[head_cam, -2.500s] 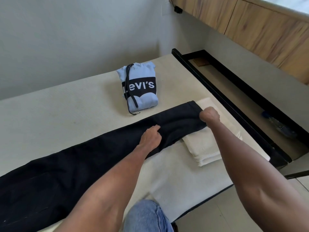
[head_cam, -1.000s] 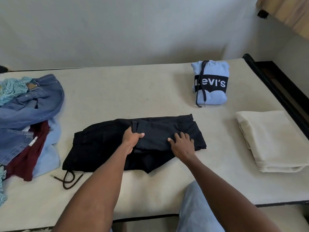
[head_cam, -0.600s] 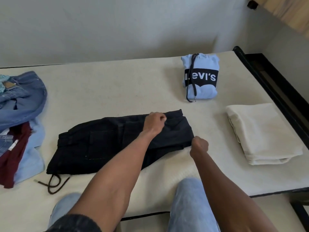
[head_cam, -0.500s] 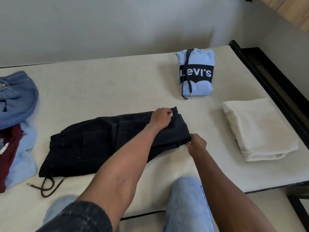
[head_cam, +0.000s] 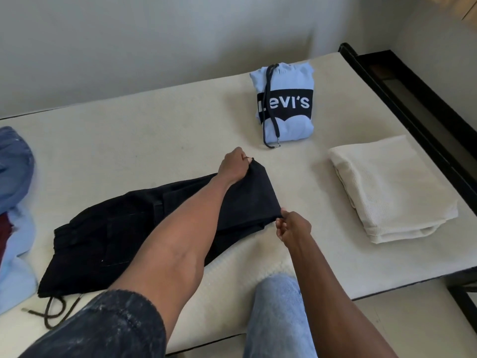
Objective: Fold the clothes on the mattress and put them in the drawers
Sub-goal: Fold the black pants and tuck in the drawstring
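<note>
Black trousers [head_cam: 134, 228] mid-mattress [head_cam: 154, 140], long axis left–right. Left hand [head_cam: 233, 167] pinches the far right corner, right hand [head_cam: 293, 228] pinches the near right corner. Unfolded length lies left of both hands; next fold likely leftward.

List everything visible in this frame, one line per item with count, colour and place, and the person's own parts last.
mattress: 1, cream, fills the middle
black trousers: 1, black, part-folded, centre-left
drawstring: 1, dark, near-left of trousers
Levi's hoodie: 1, light blue, folded, far centre-right
cream garment: 1, cream, folded, right
clothes pile: several pieces, blue and maroon, left edge
bed frame: 1, black, right
left hand: pinches trousers' far corner
right hand: pinches trousers' near corner
knee: light-blue denim, bottom centre
</note>
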